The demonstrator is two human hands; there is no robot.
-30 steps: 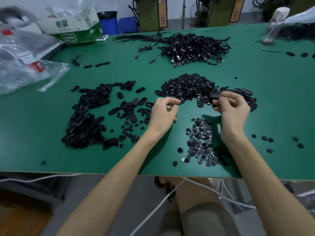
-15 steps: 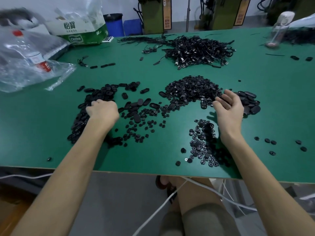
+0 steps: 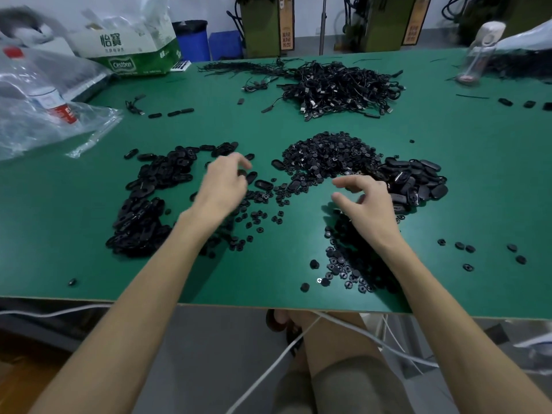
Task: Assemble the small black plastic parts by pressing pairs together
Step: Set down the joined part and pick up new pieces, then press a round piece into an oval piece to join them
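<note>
**Head view, hands over the sorting heaps.** The left hand [image 3: 224, 183], blurred, hovers above the green tabletop [image 3: 268, 282] near its middle. Its fingers are bent over loose oval parts [image 3: 262, 183], and whether it grips one cannot be told. The right hand [image 3: 369, 204] hangs to its right, thumb and forefinger apart with nothing between them. Its other fingers curl under, so what they may hold is hidden.

Small black plastic parts [image 3: 257, 216] lie in heaps around both hands:
- a long heap of flat oval pieces [image 3: 149, 201], left of the left hand;
- a mound of small round pieces [image 3: 328, 153], beyond and between the hands;
- a heap of oval shells [image 3: 418, 180], just beyond the right hand;
- ring-shaped pieces [image 3: 349, 264], under the right wrist toward the near edge;
- a few strays [image 3: 460, 245], toward the near right corner.

A tangle of corded pieces [image 3: 340, 88] lies toward the far edge. At the far left corner sit a clear plastic bag [image 3: 59, 130], a bottle [image 3: 50, 100] inside it, and a green-and-white carton [image 3: 131, 52]. Blue bins [image 3: 194, 40] stand behind the tabletop. A white cable [image 3: 268, 372] hangs beneath the near edge.
</note>
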